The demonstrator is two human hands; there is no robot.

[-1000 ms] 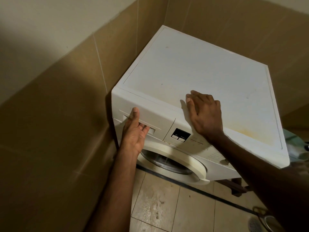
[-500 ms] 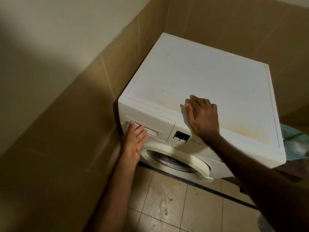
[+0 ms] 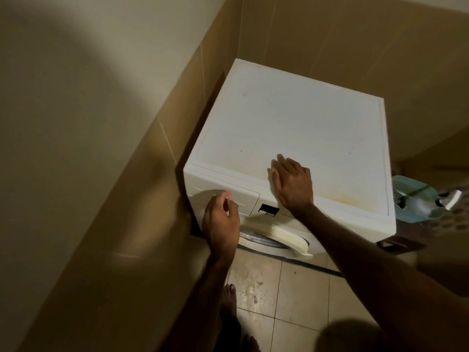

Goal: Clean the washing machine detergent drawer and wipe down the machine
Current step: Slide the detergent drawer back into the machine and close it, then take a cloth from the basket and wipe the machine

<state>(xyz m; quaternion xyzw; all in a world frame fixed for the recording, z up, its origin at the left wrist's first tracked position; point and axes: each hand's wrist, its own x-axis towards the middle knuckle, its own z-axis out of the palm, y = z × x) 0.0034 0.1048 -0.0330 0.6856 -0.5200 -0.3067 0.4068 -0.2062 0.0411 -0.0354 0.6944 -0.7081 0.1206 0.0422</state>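
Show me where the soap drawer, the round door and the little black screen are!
soap drawer (image 3: 243,196): head view, right part of its front.
round door (image 3: 286,237): head view, cream rim.
little black screen (image 3: 268,209): head view, its middle.

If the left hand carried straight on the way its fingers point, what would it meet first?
Most likely the detergent drawer front on the washing machine. The left hand sits just before it, fingers curled toward that panel; whether they already touch is unclear from this angle.

We see the white washing machine (image 3: 291,128) standing in a tiled corner, its flat top marked with yellowish stains near the front edge; its detergent drawer (image 3: 243,196) sits at the front's upper left, closed as far as we can tell
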